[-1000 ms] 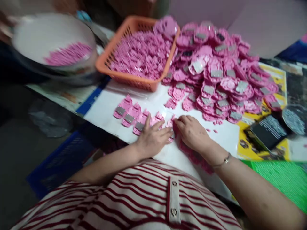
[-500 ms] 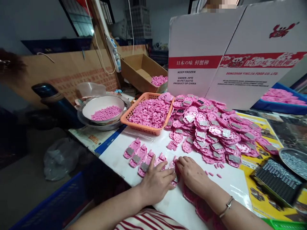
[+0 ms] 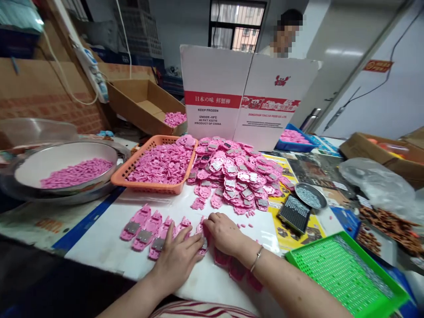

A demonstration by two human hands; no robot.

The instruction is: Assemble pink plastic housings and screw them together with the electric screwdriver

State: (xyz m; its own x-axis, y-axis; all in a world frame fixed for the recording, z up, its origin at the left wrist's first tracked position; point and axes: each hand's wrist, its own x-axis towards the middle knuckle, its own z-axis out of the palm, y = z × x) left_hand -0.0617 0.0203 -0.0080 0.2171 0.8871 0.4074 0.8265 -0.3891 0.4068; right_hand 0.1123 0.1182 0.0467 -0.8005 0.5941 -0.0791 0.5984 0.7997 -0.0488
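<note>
Several pink plastic casings (image 3: 144,235) with grey metallic plates lie in a slanting row on the white work surface (image 3: 109,247). Over the nearer casings my left hand (image 3: 175,260) rests with its fingers spread, the fingertips touching the casing (image 3: 200,227) between my hands. From the other side, the bent fingers of my right hand (image 3: 225,232) grip the upper part of that same casing; their tips are partly hidden. More pink casings (image 3: 236,268) lie under and beside my right forearm. Behind my hands rises a heap of similar casings (image 3: 232,172).
An orange basket (image 3: 149,187) of small pink parts and a white bowl (image 3: 29,170) of pink pieces stand left. Right are a black perforated tray (image 3: 294,215), a round dish (image 3: 311,196) of small metal pieces and a green tray (image 3: 347,274). A person stands behind the white carton (image 3: 212,66).
The head view has turned right, bringing the green tray and the person behind the carton into sight. Both hands keep nearly the same pose at the same casing.
</note>
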